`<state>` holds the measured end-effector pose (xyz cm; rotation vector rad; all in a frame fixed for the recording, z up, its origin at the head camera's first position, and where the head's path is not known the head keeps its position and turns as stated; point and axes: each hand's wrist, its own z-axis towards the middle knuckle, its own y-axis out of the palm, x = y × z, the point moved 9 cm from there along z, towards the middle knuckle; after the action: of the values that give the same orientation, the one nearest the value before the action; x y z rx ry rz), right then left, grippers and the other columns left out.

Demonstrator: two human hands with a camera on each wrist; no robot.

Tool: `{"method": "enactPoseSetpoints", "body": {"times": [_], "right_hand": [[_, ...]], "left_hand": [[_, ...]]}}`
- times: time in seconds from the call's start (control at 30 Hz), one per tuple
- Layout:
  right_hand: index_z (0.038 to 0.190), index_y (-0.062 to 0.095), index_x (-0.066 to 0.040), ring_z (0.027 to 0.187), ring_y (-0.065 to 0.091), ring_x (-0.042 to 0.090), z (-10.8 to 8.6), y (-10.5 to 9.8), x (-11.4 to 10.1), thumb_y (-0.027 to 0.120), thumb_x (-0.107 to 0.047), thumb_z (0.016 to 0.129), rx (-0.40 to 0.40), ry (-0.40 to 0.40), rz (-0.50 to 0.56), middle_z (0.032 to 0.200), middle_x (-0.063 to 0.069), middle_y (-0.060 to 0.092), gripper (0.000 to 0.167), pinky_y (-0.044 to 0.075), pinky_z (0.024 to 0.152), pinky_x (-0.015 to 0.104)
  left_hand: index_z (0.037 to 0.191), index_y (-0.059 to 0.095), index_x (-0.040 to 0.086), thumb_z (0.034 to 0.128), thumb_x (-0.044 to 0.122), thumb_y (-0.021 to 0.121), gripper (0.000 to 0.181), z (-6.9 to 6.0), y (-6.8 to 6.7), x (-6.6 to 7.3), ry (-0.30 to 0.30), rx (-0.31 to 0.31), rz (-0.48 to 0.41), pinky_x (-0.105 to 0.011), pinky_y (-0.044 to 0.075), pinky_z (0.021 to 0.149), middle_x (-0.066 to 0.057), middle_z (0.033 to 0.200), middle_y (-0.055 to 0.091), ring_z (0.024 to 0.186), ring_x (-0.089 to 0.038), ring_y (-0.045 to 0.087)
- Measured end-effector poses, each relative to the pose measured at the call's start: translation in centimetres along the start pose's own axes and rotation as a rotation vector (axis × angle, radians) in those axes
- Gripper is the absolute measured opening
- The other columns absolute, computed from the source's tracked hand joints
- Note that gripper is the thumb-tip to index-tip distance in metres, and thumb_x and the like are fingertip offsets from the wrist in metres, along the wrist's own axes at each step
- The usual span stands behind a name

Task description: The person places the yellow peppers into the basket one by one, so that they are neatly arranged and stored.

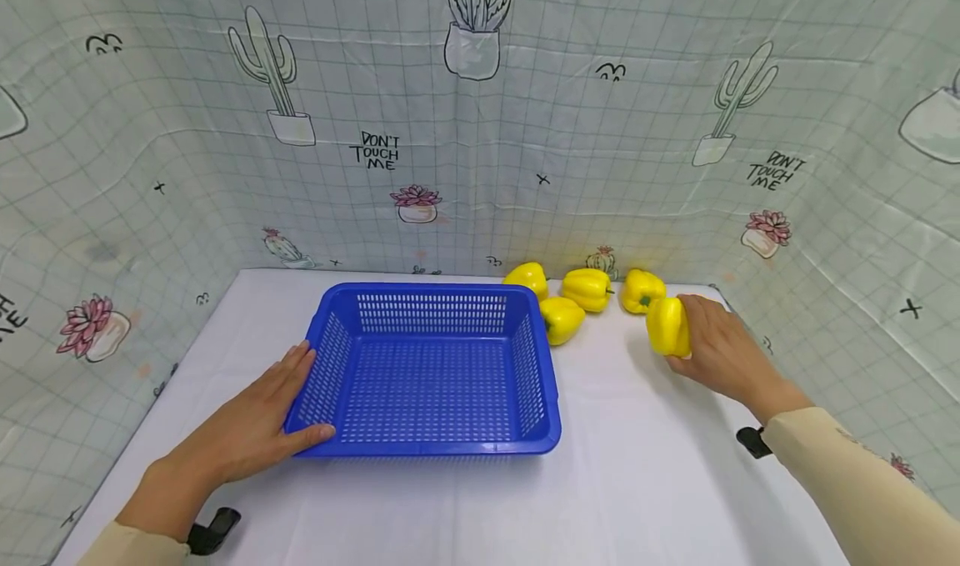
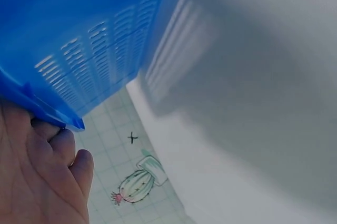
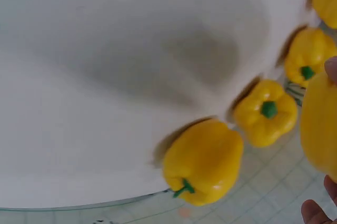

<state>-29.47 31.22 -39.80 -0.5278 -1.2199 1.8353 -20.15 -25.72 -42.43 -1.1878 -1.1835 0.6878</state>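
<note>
A blue perforated plastic basket sits on the white table. My left hand holds its left rim near the front corner, thumb over the edge; the left wrist view shows the palm and fingers against the rim. My right hand grips a yellow bell pepper, raised a little over the table on the right. Part of that pepper shows at the right edge of the right wrist view. Near the held one lies another yellow bell pepper, its green stem facing forward.
More yellow bell peppers lie at the back, one in the middle, one against the basket's right side and one behind its back right corner. A patterned cloth backdrop rises behind and along both sides of the table.
</note>
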Motion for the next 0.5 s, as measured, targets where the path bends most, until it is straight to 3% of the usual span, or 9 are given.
{"method": "enactPoseSetpoints", "body": {"times": [0.2,0.37,0.5], "right_hand": [[0.141,0.039,0.010,0.111,0.055,0.049,5.3,-2.3,-3.9,0.096,-0.020,0.069,0.081,-0.059,-0.008,0.126,0.031,0.052,0.096,0.053,0.097,0.062],[0.145,0.034,0.006,0.117,0.051,0.044,9.2,-2.5,-7.5,0.094,-0.024,0.074,0.091,-0.075,-0.008,0.130,0.027,0.049,0.097,0.050,0.104,0.058],[0.144,0.035,0.007,0.116,0.051,0.044,11.5,-2.3,-10.4,0.091,-0.028,0.077,0.129,-0.137,0.001,0.129,0.027,0.049,0.094,0.050,0.103,0.055]], "left_hand": [[0.169,0.011,0.004,0.0954,0.072,0.060,0.112,0.3,0.0,0.4,-0.009,-0.017,-0.009,-0.068,0.026,0.125,-0.019,0.177,0.011,0.160,-0.047,0.019],[0.169,0.013,0.002,0.0955,0.072,0.060,0.112,0.3,0.2,0.7,-0.013,-0.023,-0.008,-0.068,0.026,0.125,-0.019,0.177,0.011,0.160,-0.047,0.019],[0.169,0.013,0.002,0.0959,0.071,0.060,0.111,0.3,0.2,0.8,-0.013,-0.020,-0.015,-0.068,0.026,0.125,-0.019,0.177,0.012,0.161,-0.047,0.019]]}}
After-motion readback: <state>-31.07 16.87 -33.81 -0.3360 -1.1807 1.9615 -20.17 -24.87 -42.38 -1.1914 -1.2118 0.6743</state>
